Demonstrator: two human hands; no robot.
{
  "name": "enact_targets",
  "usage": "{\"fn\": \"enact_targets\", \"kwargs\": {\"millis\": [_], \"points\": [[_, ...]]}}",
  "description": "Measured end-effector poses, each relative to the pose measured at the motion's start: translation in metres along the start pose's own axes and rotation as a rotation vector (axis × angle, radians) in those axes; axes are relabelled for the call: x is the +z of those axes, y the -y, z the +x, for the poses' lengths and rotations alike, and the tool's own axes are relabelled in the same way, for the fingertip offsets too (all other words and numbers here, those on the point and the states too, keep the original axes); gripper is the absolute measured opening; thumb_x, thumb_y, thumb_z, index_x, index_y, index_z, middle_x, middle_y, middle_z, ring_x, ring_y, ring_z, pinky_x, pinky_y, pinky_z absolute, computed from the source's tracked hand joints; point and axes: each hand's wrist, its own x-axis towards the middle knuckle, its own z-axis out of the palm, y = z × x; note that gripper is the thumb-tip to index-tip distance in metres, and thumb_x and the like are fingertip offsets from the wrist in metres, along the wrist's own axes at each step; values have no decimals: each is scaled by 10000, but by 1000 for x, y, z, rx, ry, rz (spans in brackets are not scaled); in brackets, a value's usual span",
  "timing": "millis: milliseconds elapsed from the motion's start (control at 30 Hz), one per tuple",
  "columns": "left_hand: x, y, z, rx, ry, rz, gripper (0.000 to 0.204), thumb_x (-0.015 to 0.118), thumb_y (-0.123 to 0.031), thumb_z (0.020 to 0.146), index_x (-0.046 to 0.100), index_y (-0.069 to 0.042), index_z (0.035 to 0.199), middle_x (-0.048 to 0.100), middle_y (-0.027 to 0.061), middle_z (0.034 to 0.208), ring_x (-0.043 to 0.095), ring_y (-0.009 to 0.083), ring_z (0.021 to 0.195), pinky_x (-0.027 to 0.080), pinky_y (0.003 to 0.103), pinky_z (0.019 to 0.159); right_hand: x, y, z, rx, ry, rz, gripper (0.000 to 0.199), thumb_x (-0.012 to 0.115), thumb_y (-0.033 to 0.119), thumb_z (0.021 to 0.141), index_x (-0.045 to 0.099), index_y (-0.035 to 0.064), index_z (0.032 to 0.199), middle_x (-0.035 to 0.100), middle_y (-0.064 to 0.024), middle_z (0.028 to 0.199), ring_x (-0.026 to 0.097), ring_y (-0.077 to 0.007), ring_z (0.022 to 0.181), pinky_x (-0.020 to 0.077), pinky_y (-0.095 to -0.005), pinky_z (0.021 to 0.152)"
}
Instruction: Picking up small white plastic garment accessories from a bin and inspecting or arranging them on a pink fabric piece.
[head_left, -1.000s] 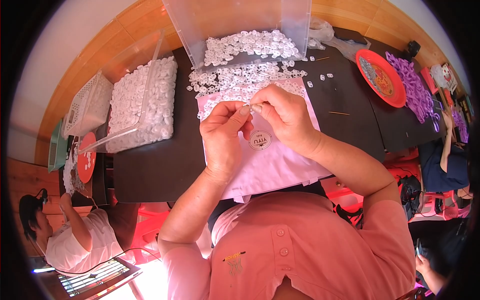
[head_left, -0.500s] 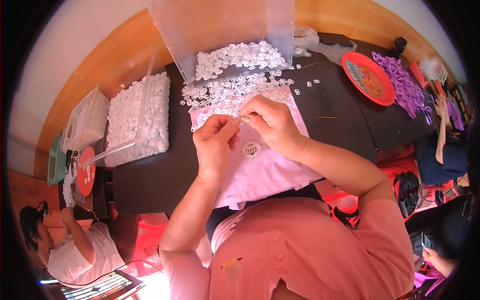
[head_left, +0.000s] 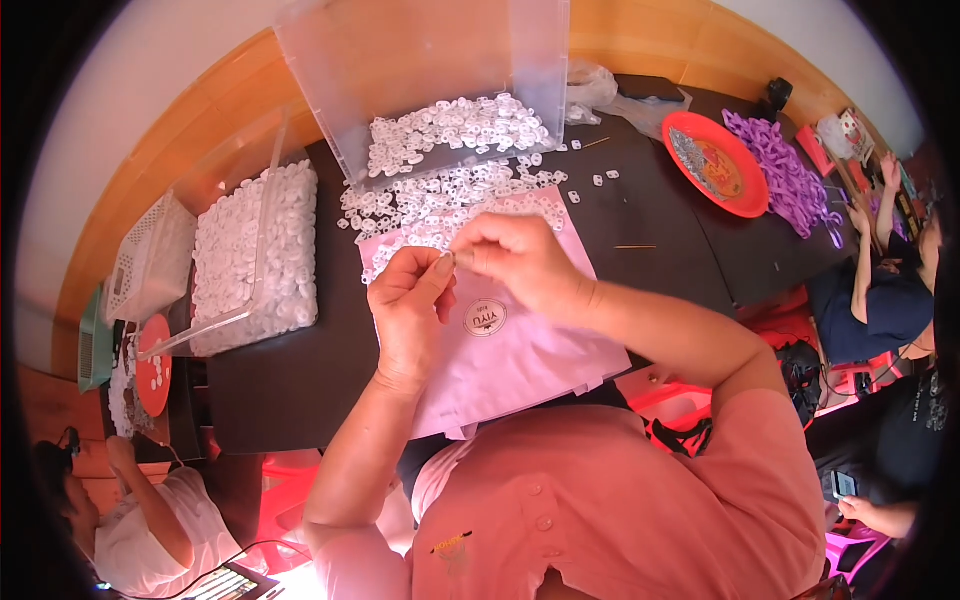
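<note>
My left hand (head_left: 415, 305) and my right hand (head_left: 520, 262) meet fingertip to fingertip above a pale pink sheet (head_left: 520, 350) on the dark table (head_left: 290, 370). Each pinches a tiny pale piece where they touch; what it is exactly is too small to tell. Just beyond my fingers lies a heap of small white plastic pieces (head_left: 440, 195), spilling from a tipped clear plastic box (head_left: 430, 80). A round sticker sits on the pink sheet below my hands.
A clear bin (head_left: 255, 255) full of white pieces stands at the left, with a white basket (head_left: 145, 260) beyond it. An orange tray (head_left: 715, 165) and purple pieces (head_left: 785, 180) lie at the right. Other people sit at the lower left and right.
My hands stay pinched together over the pink sheet; their place in the picture has shifted slightly as my head moved. Nothing was picked up or let go.
</note>
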Motion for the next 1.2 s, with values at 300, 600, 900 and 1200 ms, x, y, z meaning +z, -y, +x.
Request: {"fn": "enact_targets", "kwargs": {"millis": [300, 600, 900, 1200], "points": [[3, -4, 3, -127, -40, 28, 111, 645, -130, 877, 617, -31, 834, 583, 3, 699, 505, 59, 555, 372, 206, 469, -92, -32, 114, -84, -35, -1386, 196, 573, 41, 740, 693, 72, 892, 672, -181, 899, 656, -359, 849, 507, -486, 711], [0, -6, 4, -112, -21, -86, 107, 625, -108, 872, 607, -7, 839, 586, 32, 701, 516, 88, 557, 390, 228, 476, -98, -46, 110, -189, 1, -1364, 152, 573, 73, 760, 692, 93, 851, 654, -163, 948, 648, -350, 826, 495, -480, 668], [-9, -5, 14, 123, -154, -301, 124, 555, -106, 909, 585, 14, 921, 621, 123, 852, 595, 213, 813, 471, 342, 735, -4, 31, 31, -331, 518, -1018, 88, 599, 124, 763, 607, 60, 823, 635, -119, 831, 638, -325, 740, 493, -452, 647], [-16, -3, 14, -67, -102, -507, 146, 503, -133, 925, 529, 3, 973, 612, 146, 930, 610, 260, 941, 524, 386, 756, 42, 19, 0, -140, 229, -167, 79, 649, -26, 760, 601, 1, 817, 657, -112, 776, 662, -219, 710, 512, -367, 614]]}}
